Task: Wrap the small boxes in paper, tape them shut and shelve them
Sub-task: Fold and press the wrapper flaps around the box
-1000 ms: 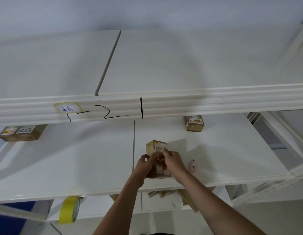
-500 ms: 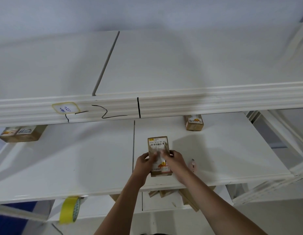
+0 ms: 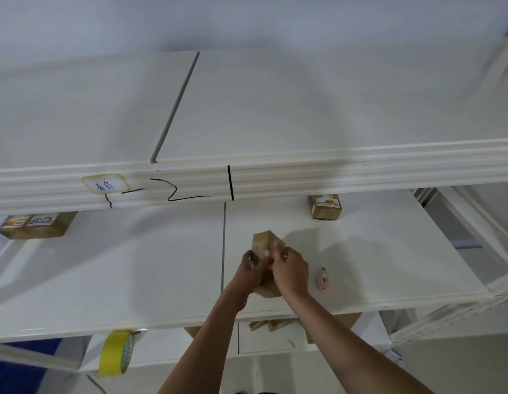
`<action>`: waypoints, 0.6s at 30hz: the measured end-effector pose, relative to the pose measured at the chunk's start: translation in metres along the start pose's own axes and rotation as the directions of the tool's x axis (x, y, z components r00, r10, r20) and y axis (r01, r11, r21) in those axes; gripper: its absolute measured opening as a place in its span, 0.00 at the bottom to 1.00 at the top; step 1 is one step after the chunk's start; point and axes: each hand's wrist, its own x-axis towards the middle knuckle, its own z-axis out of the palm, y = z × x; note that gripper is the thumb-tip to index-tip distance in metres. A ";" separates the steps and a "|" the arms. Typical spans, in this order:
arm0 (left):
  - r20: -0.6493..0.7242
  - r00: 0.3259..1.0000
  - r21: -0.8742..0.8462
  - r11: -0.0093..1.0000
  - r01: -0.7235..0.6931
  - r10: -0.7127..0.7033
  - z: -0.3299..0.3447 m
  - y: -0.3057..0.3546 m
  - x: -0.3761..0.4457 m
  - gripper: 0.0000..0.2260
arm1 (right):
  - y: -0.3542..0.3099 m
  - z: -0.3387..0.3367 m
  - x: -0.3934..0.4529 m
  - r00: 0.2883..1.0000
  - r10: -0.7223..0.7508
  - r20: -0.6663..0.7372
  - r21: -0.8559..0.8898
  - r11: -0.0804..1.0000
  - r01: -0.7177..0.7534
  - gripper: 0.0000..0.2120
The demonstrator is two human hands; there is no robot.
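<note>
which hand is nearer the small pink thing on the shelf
Right. The right hand sits just left of the pink thing; the left hand is farther left, across the box.

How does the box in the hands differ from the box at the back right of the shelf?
The held box is gripped by the left hand and right hand, tilted; the back box rests flat, untouched. The back box shows a label on top; the held box is blurred. Both are brown.

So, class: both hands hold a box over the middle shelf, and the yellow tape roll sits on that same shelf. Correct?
Not quite. Both hands, left and right, do hold the box over the middle shelf, but the head view shows the tape roll on the shelf below.
</note>
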 end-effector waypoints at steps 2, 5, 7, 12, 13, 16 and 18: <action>-0.067 0.998 0.038 0.999 -0.004 0.007 -0.001 -0.003 0.001 0.30 | 0.001 -0.002 0.001 0.996 -0.043 -0.079 -0.005 0.999 0.043 0.21; -0.189 0.982 0.015 0.999 0.029 -0.025 -0.006 -0.010 0.011 0.21 | 0.004 -0.007 0.005 0.994 0.026 -0.103 -0.086 0.996 -0.035 0.11; -0.199 0.977 -0.024 0.997 0.070 -0.074 -0.009 -0.016 0.016 0.17 | 0.012 -0.008 0.012 0.972 0.228 0.061 -0.136 0.966 -0.219 0.20; -0.226 0.972 0.084 0.993 0.081 -0.060 -0.014 -0.028 0.016 0.13 | 0.038 0.001 0.019 0.902 0.282 0.328 -0.131 0.959 -0.252 0.18; -0.246 0.968 0.135 0.988 0.078 -0.043 -0.014 -0.029 0.015 0.12 | 0.039 0.002 0.018 0.908 0.269 0.322 -0.136 0.962 -0.236 0.16; -0.305 0.952 0.198 0.975 0.098 -0.033 -0.016 -0.030 0.016 0.11 | 0.038 0.003 0.017 0.926 0.234 0.297 -0.169 0.967 -0.191 0.15; -0.314 0.948 0.176 0.977 0.121 -0.061 -0.016 -0.031 0.017 0.12 | 0.036 0.000 0.018 0.927 0.231 0.294 -0.198 0.964 -0.177 0.13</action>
